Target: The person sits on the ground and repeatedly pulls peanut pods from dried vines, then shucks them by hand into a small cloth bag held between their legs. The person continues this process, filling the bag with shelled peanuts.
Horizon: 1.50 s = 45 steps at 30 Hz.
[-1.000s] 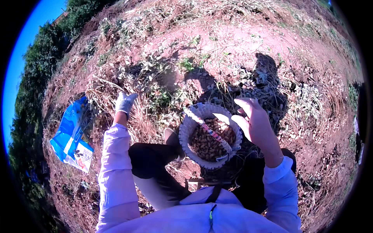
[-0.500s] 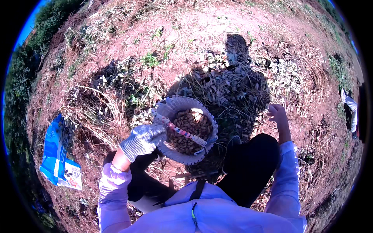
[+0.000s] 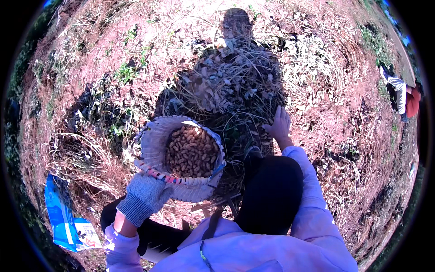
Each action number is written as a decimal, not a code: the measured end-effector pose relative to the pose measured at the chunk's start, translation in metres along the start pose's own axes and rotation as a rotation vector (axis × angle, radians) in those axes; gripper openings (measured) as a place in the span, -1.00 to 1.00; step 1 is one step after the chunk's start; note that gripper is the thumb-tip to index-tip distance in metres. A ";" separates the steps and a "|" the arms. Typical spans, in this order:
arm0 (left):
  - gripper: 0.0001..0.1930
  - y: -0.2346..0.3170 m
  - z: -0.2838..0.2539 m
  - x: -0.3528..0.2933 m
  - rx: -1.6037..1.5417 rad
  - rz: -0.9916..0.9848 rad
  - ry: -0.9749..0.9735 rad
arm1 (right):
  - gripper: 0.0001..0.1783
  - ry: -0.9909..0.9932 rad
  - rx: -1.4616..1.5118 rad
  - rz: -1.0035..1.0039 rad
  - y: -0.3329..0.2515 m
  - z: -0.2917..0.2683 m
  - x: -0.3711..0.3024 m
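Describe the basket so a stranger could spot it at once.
Start at the dark right knee; left of it, beside the gloved left hand, is a basket. Round, pale and woven, it holds peanuts; unlike the blue bag, it has a colour-banded handle.

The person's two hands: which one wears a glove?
The left hand, at the basket handle, wears a grey knit glove; the right hand, its thumb spread apart, is bare.

Can't make out the gloved left hand's point(image 3: 146, 196) fingertips from here, they're tucked out of sight at the basket handle point(image 3: 183, 180). Print on the blue bag point(image 3: 65, 222) is too tiny for me, and the bottom edge chops off the pale jacket point(image 3: 272, 248).
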State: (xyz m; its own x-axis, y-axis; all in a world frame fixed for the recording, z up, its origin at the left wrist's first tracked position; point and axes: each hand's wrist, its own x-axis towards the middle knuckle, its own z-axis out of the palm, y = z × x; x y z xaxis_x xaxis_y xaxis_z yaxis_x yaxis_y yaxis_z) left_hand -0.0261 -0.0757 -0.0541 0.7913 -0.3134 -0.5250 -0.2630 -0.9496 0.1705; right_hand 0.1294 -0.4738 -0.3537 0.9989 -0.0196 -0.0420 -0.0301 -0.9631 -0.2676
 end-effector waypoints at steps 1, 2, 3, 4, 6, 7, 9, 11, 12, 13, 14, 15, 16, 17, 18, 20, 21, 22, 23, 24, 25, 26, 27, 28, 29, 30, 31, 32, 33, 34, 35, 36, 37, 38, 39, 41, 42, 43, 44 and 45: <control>-0.68 -0.003 0.004 0.000 0.011 0.029 0.042 | 0.22 -0.027 -0.016 0.043 0.000 0.005 0.008; -0.68 -0.003 0.005 0.000 0.012 0.029 0.046 | 0.24 -0.055 -0.031 0.087 0.001 0.009 0.013; -0.68 -0.003 0.006 -0.001 0.012 0.025 0.054 | 0.21 -0.104 -0.030 0.149 -0.003 0.009 0.019; -0.69 -0.003 0.006 0.000 0.013 0.022 0.062 | 0.19 -0.165 0.002 0.203 -0.005 0.010 0.026; -0.71 -0.002 0.004 0.002 -0.019 0.000 0.021 | 0.13 -0.285 0.063 0.313 -0.006 0.011 0.037; -0.70 -0.002 0.003 0.001 -0.042 -0.005 0.007 | 0.00 -0.344 -0.064 0.260 -0.008 0.012 0.038; -0.70 -0.003 0.003 0.001 -0.035 -0.008 -0.021 | -0.08 -0.360 -0.178 0.172 -0.012 0.009 0.033; -0.70 -0.004 0.003 0.003 0.023 -0.002 -0.048 | -0.23 -0.357 -0.214 0.087 -0.014 0.000 0.031; -0.69 -0.003 0.003 0.004 0.010 -0.010 -0.022 | -0.25 -0.279 -0.134 0.088 -0.011 -0.003 0.032; -0.69 -0.003 0.004 0.003 -0.003 -0.018 0.002 | -0.27 -0.201 -0.054 0.088 -0.005 -0.006 0.034; -0.69 -0.002 0.006 0.003 -0.016 -0.026 0.027 | -0.28 -0.124 0.025 0.088 0.002 -0.008 0.037; -0.70 -0.003 0.007 0.003 -0.018 0.010 0.038 | -0.34 -0.046 0.060 0.117 0.015 -0.005 0.041; -0.71 -0.004 0.008 0.002 -0.037 -0.004 0.038 | -0.39 0.077 0.069 0.086 0.025 -0.002 0.047; -0.73 -0.004 0.010 0.000 -0.058 -0.018 0.036 | -0.39 0.110 0.121 0.096 0.036 -0.001 0.055; -0.74 -0.005 0.013 0.000 -0.081 -0.030 0.037 | -0.40 0.145 0.170 0.105 0.047 -0.001 0.064; -0.77 -0.010 0.017 0.004 -0.069 0.013 0.031 | -0.29 0.009 0.137 0.260 0.064 -0.010 0.084; -0.77 -0.013 0.016 0.006 -0.014 0.091 0.073 | -0.25 0.064 0.042 0.229 0.096 -0.004 0.093; -0.76 -0.013 0.013 0.009 0.036 0.152 0.114 | -0.21 0.108 -0.049 0.182 0.105 -0.005 0.105; -0.76 -0.009 0.006 0.014 -0.020 0.137 0.091 | -0.15 0.072 -0.101 0.221 0.116 -0.007 0.115; -0.76 -0.009 0.011 0.015 -0.028 0.103 0.121 | -0.09 0.026 -0.144 0.236 0.106 -0.019 0.130; -0.76 -0.010 0.013 0.017 -0.026 0.105 0.152 | 0.02 -0.024 -0.189 0.243 0.115 -0.026 0.138; -0.76 -0.012 0.016 0.019 -0.024 0.108 0.184 | 0.12 -0.058 -0.182 0.255 0.136 -0.018 0.151; -0.75 -0.014 0.019 0.019 -0.009 0.112 0.184 | 0.16 -0.049 -0.223 0.199 0.138 -0.016 0.161; -0.73 -0.015 0.021 0.019 0.006 0.118 0.185 | 0.19 -0.038 -0.264 0.143 0.140 -0.015 0.169; -0.72 -0.017 0.023 0.019 0.022 0.124 0.186 | 0.22 -0.118 -0.201 0.137 0.139 -0.006 0.174; -0.70 -0.021 0.026 0.019 0.034 0.141 0.194 | 0.24 -0.193 -0.146 0.140 0.145 0.002 0.179; -0.68 -0.025 0.030 0.021 0.070 0.198 0.244 | 0.23 -0.184 -0.127 0.204 0.148 0.013 0.180; -0.68 -0.024 0.032 0.022 0.068 0.174 0.221 | 0.22 -0.184 -0.103 0.262 0.135 0.020 0.175; -0.68 -0.024 0.033 0.024 0.068 0.152 0.199 | 0.09 -0.195 -0.089 0.277 0.128 0.021 0.168; -0.68 -0.023 0.034 0.025 0.068 0.131 0.178 | -0.03 -0.204 -0.077 0.293 0.121 0.018 0.163; -0.69 -0.024 0.036 0.023 0.096 0.158 0.218 | -0.11 -0.259 0.038 0.305 0.122 0.010 0.158; -0.69 -0.023 0.038 0.020 0.125 0.179 0.256 | -0.19 -0.317 0.157 0.312 0.122 0.000 0.149; -0.69 -0.024 0.041 0.017 0.152 0.192 0.293 | -0.27 -0.231 0.072 0.272 0.111 -0.010 0.138; -0.70 -0.028 0.048 0.010 0.189 0.170 0.205 | -0.35 -0.143 -0.020 0.239 0.099 -0.022 0.125; -0.71 -0.030 0.050 0.004 0.228 0.156 0.117 | -0.42 -0.049 -0.111 0.223 0.089 -0.038 0.110; -0.77 -0.028 0.055 0.008 0.212 0.173 0.234 | -0.50 0.010 -0.007 0.209 0.103 -0.046 0.089; -0.80 -0.027 0.056 0.013 0.203 0.182 0.295 | -0.52 -0.002 0.135 0.250 0.105 -0.056 0.080; -0.81 -0.024 0.052 0.015 0.175 0.168 0.278 | -0.60 -0.003 0.160 0.225 0.098 -0.074 0.073; -0.83 -0.021 0.048 0.014 0.149 0.150 0.260 | -0.66 0.020 0.358 0.202 0.091 -0.092 0.070; -0.83 -0.020 0.047 0.012 0.116 0.152 0.258 | -0.67 0.020 0.413 0.239 0.084 -0.115 0.072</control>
State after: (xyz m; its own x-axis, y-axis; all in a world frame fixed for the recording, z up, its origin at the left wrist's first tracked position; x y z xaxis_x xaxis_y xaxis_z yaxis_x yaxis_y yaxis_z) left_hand -0.0373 -0.0608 -0.1031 0.8482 -0.4560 -0.2697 -0.4381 -0.8899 0.1270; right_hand 0.2025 -0.5870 -0.2690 0.9627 -0.2362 -0.1318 -0.2664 -0.7438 -0.6129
